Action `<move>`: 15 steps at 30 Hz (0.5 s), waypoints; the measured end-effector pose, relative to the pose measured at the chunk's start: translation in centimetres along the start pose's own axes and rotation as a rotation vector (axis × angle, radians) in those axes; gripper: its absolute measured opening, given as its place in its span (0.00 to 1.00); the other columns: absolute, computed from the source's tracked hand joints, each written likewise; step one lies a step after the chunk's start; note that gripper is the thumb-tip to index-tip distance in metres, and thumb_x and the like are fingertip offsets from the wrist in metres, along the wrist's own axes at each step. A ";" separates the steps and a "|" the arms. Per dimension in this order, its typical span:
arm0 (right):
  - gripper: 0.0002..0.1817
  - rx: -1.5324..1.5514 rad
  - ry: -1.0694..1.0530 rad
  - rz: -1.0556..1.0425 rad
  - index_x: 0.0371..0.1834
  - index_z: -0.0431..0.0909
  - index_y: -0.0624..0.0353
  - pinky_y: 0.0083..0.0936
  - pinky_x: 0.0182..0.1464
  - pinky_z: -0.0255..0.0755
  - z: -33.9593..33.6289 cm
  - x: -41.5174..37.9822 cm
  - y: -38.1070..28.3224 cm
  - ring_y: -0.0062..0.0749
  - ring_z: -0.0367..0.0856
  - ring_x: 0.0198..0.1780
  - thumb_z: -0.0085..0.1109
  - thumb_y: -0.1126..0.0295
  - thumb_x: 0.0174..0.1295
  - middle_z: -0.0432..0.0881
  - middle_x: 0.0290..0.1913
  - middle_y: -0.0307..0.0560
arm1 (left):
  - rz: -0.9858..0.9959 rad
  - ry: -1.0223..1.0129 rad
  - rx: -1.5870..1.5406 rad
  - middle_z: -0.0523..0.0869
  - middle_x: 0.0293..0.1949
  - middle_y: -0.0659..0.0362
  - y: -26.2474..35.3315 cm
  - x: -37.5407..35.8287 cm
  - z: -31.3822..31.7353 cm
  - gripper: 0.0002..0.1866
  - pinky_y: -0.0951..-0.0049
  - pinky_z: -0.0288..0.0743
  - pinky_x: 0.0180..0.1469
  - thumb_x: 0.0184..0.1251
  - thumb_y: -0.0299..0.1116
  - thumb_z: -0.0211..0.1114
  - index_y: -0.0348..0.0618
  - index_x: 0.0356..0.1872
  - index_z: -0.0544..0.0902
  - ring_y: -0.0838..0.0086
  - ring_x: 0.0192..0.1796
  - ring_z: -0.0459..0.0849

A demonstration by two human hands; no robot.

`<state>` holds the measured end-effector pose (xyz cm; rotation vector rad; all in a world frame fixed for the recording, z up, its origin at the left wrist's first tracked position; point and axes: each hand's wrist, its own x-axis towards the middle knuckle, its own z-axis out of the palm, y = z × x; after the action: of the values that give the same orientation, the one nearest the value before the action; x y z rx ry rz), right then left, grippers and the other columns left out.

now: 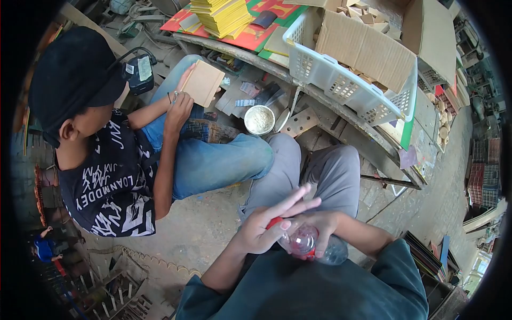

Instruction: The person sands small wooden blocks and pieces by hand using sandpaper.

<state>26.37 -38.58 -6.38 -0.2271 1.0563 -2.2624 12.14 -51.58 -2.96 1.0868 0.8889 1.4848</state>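
A clear plastic bottle with red parts lies across my lap, close to my body. My right hand is wrapped round the bottle near its neck. My left hand is at the bottle's red-capped end, with several fingers stretched out and the thumb lying by the cap. Whether the left palm presses on the cap is hidden. Beyond my knees, a white tub holds a pale substance.
At the left, a co-worker in a black cap holds a thin brown board. A low table bears yellow stacks and a white plastic basket with a cardboard box of wooden pieces. Wooden frames lie at lower left.
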 end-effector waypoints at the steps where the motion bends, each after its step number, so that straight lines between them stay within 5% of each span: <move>1: 0.30 0.080 -0.042 -0.084 0.44 0.76 0.64 0.25 0.43 0.73 -0.2 0.3 1.2 0.29 0.80 0.40 0.75 0.67 0.35 0.79 0.40 0.46 | 0.002 -0.001 0.001 0.71 0.64 0.43 -0.3 0.2 -0.5 0.32 0.64 0.52 0.71 0.74 0.38 0.48 0.30 0.71 0.52 0.57 0.72 0.61; 3: 0.32 -0.024 -0.038 -0.234 0.47 0.75 0.66 0.25 0.47 0.72 -0.8 0.9 1.5 0.31 0.79 0.44 0.77 0.62 0.39 0.78 0.43 0.47 | -0.006 -0.148 -0.006 0.69 0.63 0.36 -1.0 0.3 -1.4 0.35 0.59 0.51 0.71 0.74 0.47 0.49 0.30 0.71 0.52 0.55 0.70 0.64; 5: 0.33 0.302 -0.012 -0.033 0.46 0.75 0.66 0.27 0.49 0.72 -1.6 0.3 0.5 0.33 0.78 0.46 0.77 0.55 0.42 0.77 0.44 0.48 | -0.037 -0.176 -0.035 0.65 0.66 0.35 -2.3 0.5 -1.7 0.43 0.57 0.47 0.72 0.70 0.55 0.51 0.32 0.72 0.47 0.53 0.72 0.59; 6: 0.33 0.328 -0.020 0.063 0.48 0.75 0.65 0.28 0.52 0.71 -2.3 -0.1 -0.6 0.32 0.77 0.48 0.74 0.51 0.47 0.78 0.44 0.47 | 0.012 -0.035 -0.171 0.61 0.68 0.35 -2.8 0.8 -1.6 0.47 0.57 0.46 0.73 0.67 0.59 0.51 0.33 0.72 0.44 0.53 0.73 0.56; 7: 0.33 -0.118 0.171 -0.061 0.51 0.74 0.63 0.26 0.51 0.72 -3.0 -0.3 -1.9 0.28 0.78 0.46 0.74 0.52 0.48 0.80 0.42 0.44 | 0.061 0.106 -0.308 0.58 0.69 0.35 -3.4 1.0 -1.7 0.50 0.56 0.45 0.73 0.65 0.63 0.50 0.33 0.73 0.41 0.53 0.74 0.54; 8: 0.33 -0.667 0.352 -0.140 0.52 0.74 0.61 0.25 0.49 0.74 -4.0 -0.9 -3.3 0.27 0.79 0.44 0.76 0.54 0.46 0.82 0.41 0.42 | 0.112 0.202 -0.292 0.55 0.71 0.36 -4.7 1.0 -2.8 0.46 0.60 0.47 0.73 0.70 0.57 0.49 0.33 0.73 0.39 0.55 0.74 0.54; 11: 0.33 -0.883 0.708 -0.197 0.48 0.76 0.61 0.30 0.52 0.73 -6.1 -2.5 -8.4 0.35 0.81 0.48 0.76 0.69 0.31 0.82 0.46 0.48 | 0.179 0.614 0.130 0.75 0.58 0.40 -8.2 -1.0 -2.6 0.31 0.60 0.62 0.66 0.72 0.48 0.49 0.28 0.62 0.65 0.56 0.62 0.74; 15: 0.28 -1.275 0.924 -0.297 0.49 0.75 0.60 0.36 0.62 0.67 -11.0 0.8 -9.9 0.48 0.73 0.61 0.71 0.75 0.38 0.77 0.55 0.53 | 0.110 0.292 0.589 0.85 0.35 0.48 -13.3 -4.1 -2.2 0.09 0.64 0.78 0.46 0.63 0.29 0.58 0.33 0.36 0.82 0.58 0.40 0.86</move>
<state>16.77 -27.30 -6.48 0.2151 3.0020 -1.5068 14.38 -53.20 -16.77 1.3731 1.5589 1.5363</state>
